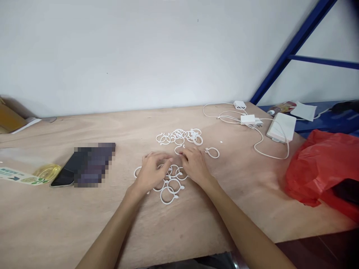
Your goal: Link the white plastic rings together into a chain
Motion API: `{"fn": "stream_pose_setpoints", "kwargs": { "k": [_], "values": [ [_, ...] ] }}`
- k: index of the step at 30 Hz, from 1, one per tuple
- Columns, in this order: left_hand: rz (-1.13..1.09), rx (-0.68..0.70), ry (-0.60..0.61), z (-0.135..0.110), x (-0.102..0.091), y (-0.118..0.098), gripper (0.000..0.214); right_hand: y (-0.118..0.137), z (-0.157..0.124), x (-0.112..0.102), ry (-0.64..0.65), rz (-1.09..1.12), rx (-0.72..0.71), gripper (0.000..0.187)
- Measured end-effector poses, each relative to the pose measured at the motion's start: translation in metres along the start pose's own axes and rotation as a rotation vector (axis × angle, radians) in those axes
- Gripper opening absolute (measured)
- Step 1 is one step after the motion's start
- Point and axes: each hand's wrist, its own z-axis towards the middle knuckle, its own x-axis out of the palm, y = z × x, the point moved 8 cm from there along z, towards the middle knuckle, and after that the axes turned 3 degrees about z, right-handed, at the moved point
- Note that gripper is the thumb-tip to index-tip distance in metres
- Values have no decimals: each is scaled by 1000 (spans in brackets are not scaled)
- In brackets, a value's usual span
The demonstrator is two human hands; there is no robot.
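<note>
White curtain rings with small eyelets lie in two groups on the wooden table. My left hand [154,170] rests low over the near group, thumb and fingers apart, partly covering several rings; one near ring [167,195] is in full view. Beside it, my right hand [195,166] has its thumb and forefinger drawn together at the edge of a curtain ring [176,150], which the fingers partly hide. Just beyond both hands is the far pile of rings [179,136]. A single ring [213,152] lies apart, to the right of my right hand.
A dark phone [66,173] lies on the left beside a yellow roll [49,173] and a printed card [19,176]. White chargers [247,119] with looping cables and a white box [281,127] are at the back right. A red plastic bag [311,168] occupies the right edge.
</note>
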Motion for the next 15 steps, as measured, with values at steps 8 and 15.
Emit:
{"fn": "stream_pose_setpoints", "kwargs": {
  "k": [8, 15],
  "values": [
    [-548, -190, -16, 3, 3, 15, 47, 20, -5, 6, 131, 883, 67, 17],
    [-842, -178, 104, 0, 11, 5, 48, 20, -5, 11, 162, 1122, 173, 15]
  ]
}}
